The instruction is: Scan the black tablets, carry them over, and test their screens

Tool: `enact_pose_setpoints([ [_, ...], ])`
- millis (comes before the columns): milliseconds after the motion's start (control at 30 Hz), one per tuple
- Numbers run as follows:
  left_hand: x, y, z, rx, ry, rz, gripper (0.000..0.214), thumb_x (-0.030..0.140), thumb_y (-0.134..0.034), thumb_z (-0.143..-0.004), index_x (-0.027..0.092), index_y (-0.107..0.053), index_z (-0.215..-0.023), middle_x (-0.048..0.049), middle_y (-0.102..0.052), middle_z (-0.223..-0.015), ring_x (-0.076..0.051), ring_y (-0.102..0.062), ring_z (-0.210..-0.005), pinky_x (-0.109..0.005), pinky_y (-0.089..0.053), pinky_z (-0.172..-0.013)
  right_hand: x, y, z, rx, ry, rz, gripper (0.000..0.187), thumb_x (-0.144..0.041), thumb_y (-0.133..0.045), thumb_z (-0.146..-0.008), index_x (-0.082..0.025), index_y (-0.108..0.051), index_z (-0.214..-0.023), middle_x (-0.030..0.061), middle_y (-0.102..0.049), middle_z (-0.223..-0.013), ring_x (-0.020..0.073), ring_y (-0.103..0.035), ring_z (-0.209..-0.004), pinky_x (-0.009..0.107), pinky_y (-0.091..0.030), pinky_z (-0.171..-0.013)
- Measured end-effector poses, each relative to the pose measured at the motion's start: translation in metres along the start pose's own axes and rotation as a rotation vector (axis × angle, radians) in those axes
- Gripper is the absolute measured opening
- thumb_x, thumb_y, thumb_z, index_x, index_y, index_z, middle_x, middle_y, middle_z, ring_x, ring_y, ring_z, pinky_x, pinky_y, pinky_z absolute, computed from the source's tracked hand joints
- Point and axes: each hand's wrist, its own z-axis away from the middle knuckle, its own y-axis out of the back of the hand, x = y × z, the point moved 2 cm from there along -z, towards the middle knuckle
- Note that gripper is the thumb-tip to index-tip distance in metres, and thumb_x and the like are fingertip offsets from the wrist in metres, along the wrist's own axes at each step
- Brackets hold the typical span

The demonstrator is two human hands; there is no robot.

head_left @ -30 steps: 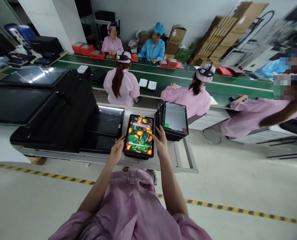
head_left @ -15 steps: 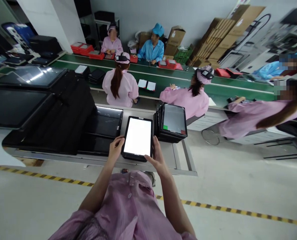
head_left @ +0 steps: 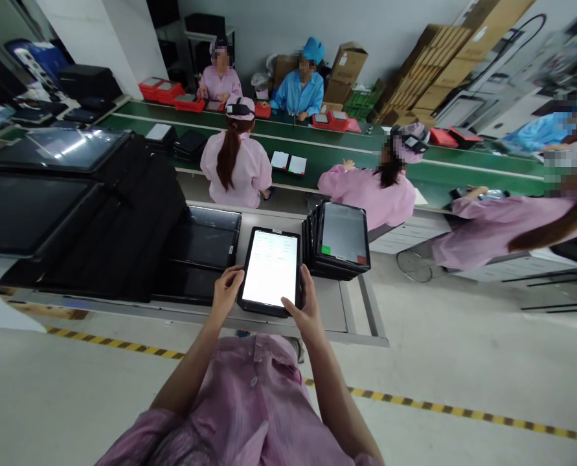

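Observation:
A black tablet (head_left: 271, 268) with a lit white screen is held over the grey table (head_left: 351, 310) in front of me. My left hand (head_left: 226, 290) grips its lower left edge. My right hand (head_left: 304, 309) grips the lower right edge, thumb resting on the screen's bottom corner. Just to the right, a row of tablets (head_left: 339, 241) leans upright, the front one showing a grey screen with a green and a red square.
Black trays and large dark screens (head_left: 98, 213) fill the table's left half. Beyond, people in pink and blue coats sit along a green conveyor belt (head_left: 327, 155). Cardboard boxes (head_left: 429, 84) pile up at the back right. A yellow-black floor stripe (head_left: 414, 404) crosses behind me.
The tablet's screen went from an orange-and-leaf picture to plain white, now with faint rows of items. My right hand slid from the upper right edge down to the lower right corner.

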Motion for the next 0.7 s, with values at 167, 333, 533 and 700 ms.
enact_pose_setpoints([
  [167,-0.003,-0.001,0.001,0.001,-0.004,0.011,0.048,0.065,-0.073,-0.095,0.019,-0.087,-0.091,-0.0157,-0.083,-0.128,-0.03,-0.079,-0.117,-0.04,-0.063,-0.099,0.004,-0.002,-0.004,0.044,-0.011,0.011,0.098,-0.052,-0.085,-0.095,-0.039,-0.034,-0.178,0.0025,-0.03,-0.189,0.034,-0.025,-0.176,0.059,-0.026,-0.144],
  [333,-0.002,-0.001,0.0,-0.004,-0.011,-0.017,0.049,0.067,-0.072,-0.096,0.02,-0.087,-0.091,-0.0156,-0.082,-0.127,-0.03,-0.078,-0.117,-0.04,-0.063,-0.099,0.006,-0.003,-0.005,0.075,-0.013,0.032,0.096,-0.052,-0.083,-0.095,-0.038,-0.036,-0.178,0.0024,-0.03,-0.189,0.0338,-0.025,-0.177,0.06,-0.022,-0.145],
  [533,0.001,0.0,0.0,-0.005,-0.007,-0.002,0.049,0.066,-0.073,-0.094,0.019,-0.087,-0.091,-0.0154,-0.083,-0.126,-0.029,-0.079,-0.114,-0.038,-0.063,-0.096,0.007,-0.009,-0.006,0.116,-0.043,-0.031,0.092,-0.051,-0.083,-0.095,-0.035,-0.04,-0.175,0.0064,-0.038,-0.185,0.0348,-0.035,-0.172,0.06,-0.031,-0.143],
  [700,0.002,0.0,-0.001,0.008,-0.008,0.018,0.049,0.067,-0.076,-0.091,0.019,-0.086,-0.088,-0.0147,-0.084,-0.123,-0.029,-0.079,-0.113,-0.038,-0.062,-0.097,0.011,-0.012,-0.006,0.145,-0.051,-0.044,0.091,-0.049,-0.084,-0.094,-0.033,-0.043,-0.174,0.0079,-0.041,-0.183,0.0345,-0.038,-0.171,0.062,-0.032,-0.141],
])
